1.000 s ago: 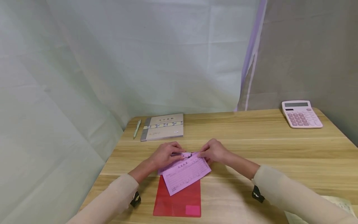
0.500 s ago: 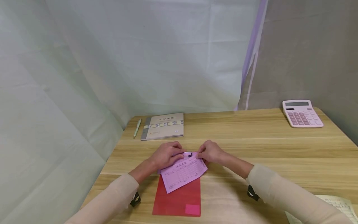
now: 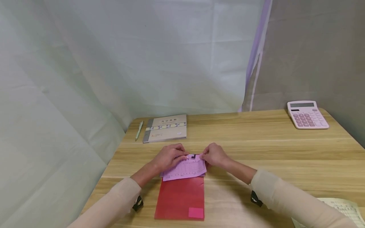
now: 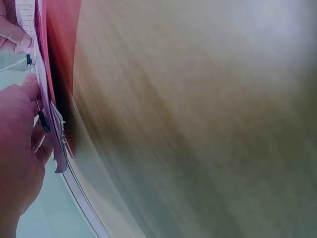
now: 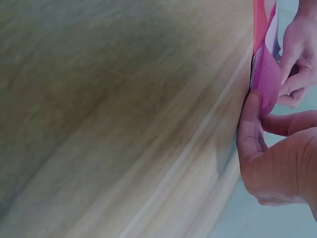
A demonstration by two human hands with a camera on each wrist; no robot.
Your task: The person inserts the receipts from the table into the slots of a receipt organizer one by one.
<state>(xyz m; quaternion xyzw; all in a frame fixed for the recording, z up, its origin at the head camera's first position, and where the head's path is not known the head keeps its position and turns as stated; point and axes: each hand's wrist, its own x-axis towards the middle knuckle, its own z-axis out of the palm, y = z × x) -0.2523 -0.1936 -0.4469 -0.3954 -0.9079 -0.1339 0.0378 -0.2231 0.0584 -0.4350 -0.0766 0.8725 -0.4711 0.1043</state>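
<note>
A red folder [image 3: 178,198] lies on the table, with a small bright pink rectangle near its lower right corner. Printed pinkish-purple slips [image 3: 185,168] cover its top part, the uppermost one slightly askew. My left hand [image 3: 169,157] pinches the metal clip [image 3: 191,156] at the folder's top edge between thumb and fingers. At the slip's upper right corner, my right hand [image 3: 215,155] pinches the paper. In the right wrist view, the thumb and fingers of that hand [image 5: 277,158] grip the edge of the pink paper [image 5: 269,79]. The left fingers partly hide the clip.
Behind the hands lie a banded notebook [image 3: 166,135] and a pale green pen [image 3: 139,130]. A pink calculator [image 3: 308,115] stands at the far right corner. Another printed sheet [image 3: 346,207] lies near right, partly under the right sleeve. Pale curtains hang behind the table [image 3: 242,129].
The top slip has swung up and turned straighter, closer over the slip beneath, baring more of the red folder. My right hand has shifted slightly left; my left hand stays at the clip.
</note>
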